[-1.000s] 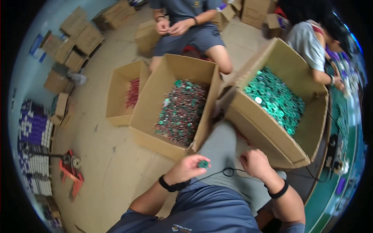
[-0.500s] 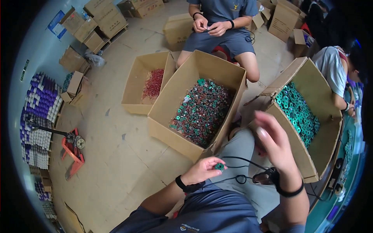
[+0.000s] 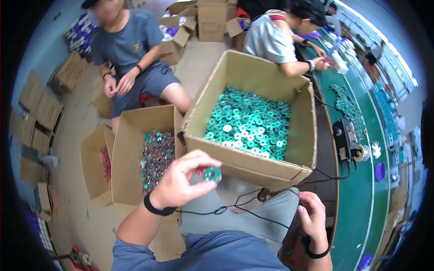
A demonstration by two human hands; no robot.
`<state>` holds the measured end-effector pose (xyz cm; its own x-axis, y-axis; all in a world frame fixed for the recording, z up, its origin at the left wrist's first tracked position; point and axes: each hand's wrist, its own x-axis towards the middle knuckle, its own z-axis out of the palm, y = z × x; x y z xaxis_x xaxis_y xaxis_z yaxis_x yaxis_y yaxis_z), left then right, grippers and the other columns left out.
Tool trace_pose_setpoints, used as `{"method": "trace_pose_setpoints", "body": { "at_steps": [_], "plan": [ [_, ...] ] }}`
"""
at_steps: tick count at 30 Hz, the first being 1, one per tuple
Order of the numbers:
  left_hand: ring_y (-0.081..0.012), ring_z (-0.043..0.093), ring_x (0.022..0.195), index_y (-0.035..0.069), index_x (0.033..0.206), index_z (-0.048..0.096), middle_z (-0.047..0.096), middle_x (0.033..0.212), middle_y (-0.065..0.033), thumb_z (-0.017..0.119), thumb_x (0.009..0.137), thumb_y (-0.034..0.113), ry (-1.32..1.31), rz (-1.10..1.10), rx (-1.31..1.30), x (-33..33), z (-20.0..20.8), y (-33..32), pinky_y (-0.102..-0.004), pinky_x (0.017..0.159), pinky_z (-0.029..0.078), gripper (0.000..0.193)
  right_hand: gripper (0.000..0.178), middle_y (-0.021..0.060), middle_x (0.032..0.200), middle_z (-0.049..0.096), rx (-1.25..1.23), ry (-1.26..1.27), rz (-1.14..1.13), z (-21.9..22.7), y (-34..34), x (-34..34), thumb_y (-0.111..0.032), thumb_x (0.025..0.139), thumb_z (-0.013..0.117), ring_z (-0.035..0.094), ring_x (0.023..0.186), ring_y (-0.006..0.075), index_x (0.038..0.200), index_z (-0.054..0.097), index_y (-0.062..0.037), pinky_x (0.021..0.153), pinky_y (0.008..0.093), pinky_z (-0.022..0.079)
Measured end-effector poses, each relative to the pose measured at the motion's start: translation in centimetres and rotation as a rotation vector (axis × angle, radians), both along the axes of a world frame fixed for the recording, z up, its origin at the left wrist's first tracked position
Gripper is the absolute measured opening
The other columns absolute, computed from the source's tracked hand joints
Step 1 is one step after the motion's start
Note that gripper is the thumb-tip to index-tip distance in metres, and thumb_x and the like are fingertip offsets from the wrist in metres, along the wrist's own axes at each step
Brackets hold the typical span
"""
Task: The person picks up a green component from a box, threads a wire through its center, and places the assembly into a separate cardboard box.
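Observation:
Between the thumb and fingers of my left hand (image 3: 183,180) is a small green ring-shaped piece (image 3: 212,174) with a dark hole in its middle. It is held up in front of the near wall of a large cardboard box (image 3: 253,169), which is filled with many similar green rings (image 3: 248,122). Lower right, my right hand (image 3: 313,214) hovers by my right knee. Its fingers are loosely curved, the thumb stands apart from them, and nothing shows in its grasp. Black cords (image 3: 253,217) run across my lap from the wristbands.
To the left stand a box of mixed small parts (image 3: 157,153) and a smaller box with red bits (image 3: 106,167). A green workbench (image 3: 357,203) with a black device (image 3: 345,141) runs along the right. Two people sit close by, one (image 3: 129,54) beyond the left boxes, another (image 3: 275,40) at the bench.
My view has swung right, toward the green-ring box and bench. My left hand has raised the green ring-shaped piece; my right hand has come down from beside that box to near my knee.

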<state>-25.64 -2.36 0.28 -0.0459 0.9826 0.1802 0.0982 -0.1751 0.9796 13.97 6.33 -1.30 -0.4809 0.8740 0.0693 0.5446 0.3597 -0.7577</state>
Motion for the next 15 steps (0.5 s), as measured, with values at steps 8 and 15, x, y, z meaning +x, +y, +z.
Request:
{"method": "trace_pose_setpoints", "body": {
  "at_steps": [8, 15],
  "plan": [
    [-0.0132, 0.063, 0.084, 0.001, 0.116, 0.069, 0.067, 0.097, -0.0065, 0.069, 0.09, 0.016, 0.406, -0.036, -0.112, 6.1, -0.5, 22.1, -0.0303, 0.077, 0.053, 0.03, 0.033, 0.0196, 0.134, 0.055, 0.404, -0.138, -0.56, 0.9, 3.2, 15.4, -0.005, 0.092, 0.054, 0.055, 0.124, 0.0331, 0.124, 0.059, 0.0041, 0.105, 0.0399, 0.043],
    [-0.0343, 0.068, 0.102, 0.005, 0.113, 0.072, 0.072, 0.107, -0.0181, 0.074, 0.08, 0.027, 1.036, 0.148, -0.261, 6.0, -14.8, 35.7, -0.0437, 0.092, 0.054, 0.039, 0.058, 0.0242, 0.155, 0.034, 0.373, -0.385, -0.779, -7.9, 3.4, 22.0, -0.016, 0.094, 0.057, 0.032, 0.142, 0.0429, 0.146, 0.04, 0.0026, 0.118, 0.0523, 0.024]
  ]
}}
